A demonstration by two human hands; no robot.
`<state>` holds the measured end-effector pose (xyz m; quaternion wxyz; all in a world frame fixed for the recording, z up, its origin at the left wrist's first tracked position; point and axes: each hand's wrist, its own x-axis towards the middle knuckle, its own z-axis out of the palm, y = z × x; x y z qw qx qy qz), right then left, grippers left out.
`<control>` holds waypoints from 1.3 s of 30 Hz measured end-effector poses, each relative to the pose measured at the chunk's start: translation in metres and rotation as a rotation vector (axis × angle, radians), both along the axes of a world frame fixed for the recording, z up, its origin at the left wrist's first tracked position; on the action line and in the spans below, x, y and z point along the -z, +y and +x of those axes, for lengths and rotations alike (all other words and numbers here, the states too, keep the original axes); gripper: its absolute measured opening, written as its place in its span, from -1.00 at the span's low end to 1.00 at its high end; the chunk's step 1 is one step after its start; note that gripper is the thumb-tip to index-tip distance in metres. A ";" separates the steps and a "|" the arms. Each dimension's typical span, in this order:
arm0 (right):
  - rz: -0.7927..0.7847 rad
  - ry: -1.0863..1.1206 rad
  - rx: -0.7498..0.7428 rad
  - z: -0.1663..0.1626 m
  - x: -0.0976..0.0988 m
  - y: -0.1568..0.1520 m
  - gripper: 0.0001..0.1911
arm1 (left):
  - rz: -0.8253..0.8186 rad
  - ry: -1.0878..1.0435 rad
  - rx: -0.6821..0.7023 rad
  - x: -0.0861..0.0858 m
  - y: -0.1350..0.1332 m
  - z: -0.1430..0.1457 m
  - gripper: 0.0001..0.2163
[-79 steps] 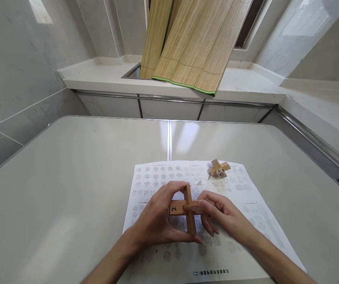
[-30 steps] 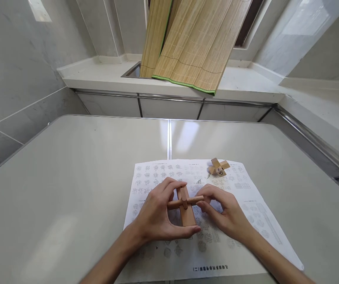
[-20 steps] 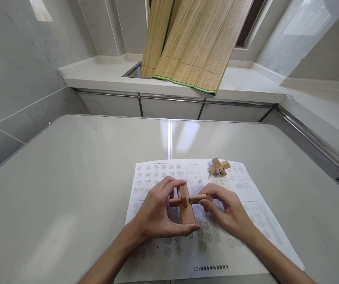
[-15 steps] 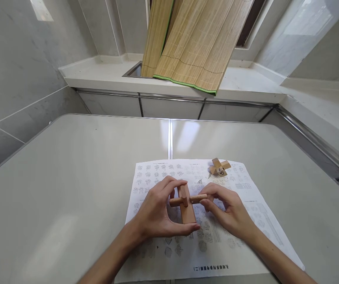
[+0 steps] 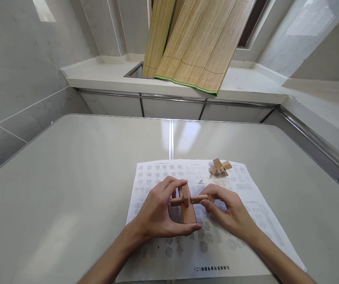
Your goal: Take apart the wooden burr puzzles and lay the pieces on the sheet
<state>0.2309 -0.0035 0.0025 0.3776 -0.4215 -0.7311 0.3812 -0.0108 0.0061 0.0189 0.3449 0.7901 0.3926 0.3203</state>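
Observation:
A reddish-brown wooden interlocking puzzle (image 5: 189, 214) is held above a printed sheet. It has a flat rectangular block, a short upright piece at its middle and a rod crossing through. My left hand (image 5: 157, 211) grips the block between the fingers at its far end and the thumb at its near end. With thumb and fingertips, my right hand (image 5: 227, 209) pinches the right end of the wooden rod (image 5: 199, 198). The printed sheet (image 5: 213, 258) lies under both hands, covered in small diagrams.
A second, lighter wooden puzzle (image 5: 220, 168) with crossed pieces and markings rests on the sheet's far right part. The pale table (image 5: 54, 177) has a seam down its middle. Behind it stand a white counter (image 5: 104, 75) and a hanging bamboo blind (image 5: 196, 43).
The whole view has shifted very slightly. Both hands keep the same hold on the puzzle and its rod.

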 end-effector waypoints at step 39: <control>-0.006 -0.088 -0.016 0.001 -0.001 0.000 -0.77 | 0.062 -0.130 -0.127 -0.005 0.003 -0.008 -0.30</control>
